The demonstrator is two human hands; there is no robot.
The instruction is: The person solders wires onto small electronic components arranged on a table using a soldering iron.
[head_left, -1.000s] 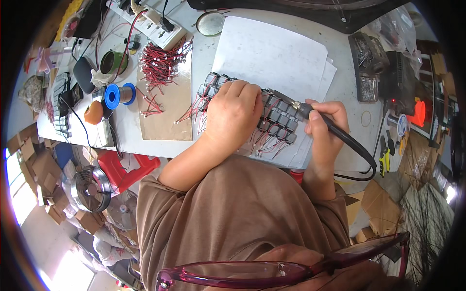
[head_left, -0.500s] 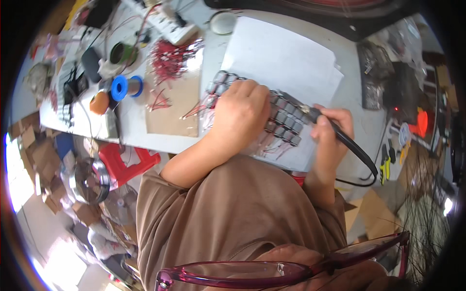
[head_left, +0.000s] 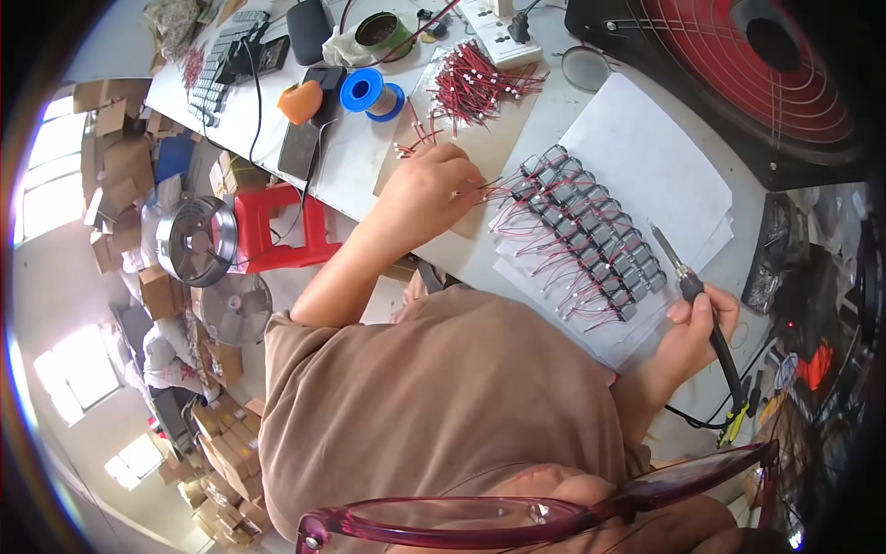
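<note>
My left hand (head_left: 432, 192) is closed beside the near edge of the cardboard sheet, left of the rows of small grey metal blocks (head_left: 591, 231). Pinched at its fingertips is a thin red and black wire lead (head_left: 486, 186), partly hidden by the fingers. The blocks lie packed together on white paper, with red and black leads trailing from their near-left side. My right hand (head_left: 694, 340) is wrapped round the dark handle of a soldering iron (head_left: 688, 280). The iron's tip points away from me, over the paper just right of the blocks, apart from them.
A pile of red leads with white connectors (head_left: 472, 85) lies on the cardboard (head_left: 517, 106). Left of it stand a blue solder spool (head_left: 371, 93) and an orange object (head_left: 300, 102). A power strip (head_left: 498, 33) and a large red-and-black fan (head_left: 729, 69) are at the back.
The view has turned, bringing the fan further in. My left hand has moved left off the blocks to the cardboard's edge. The soldering iron has moved away from the blocks.
</note>
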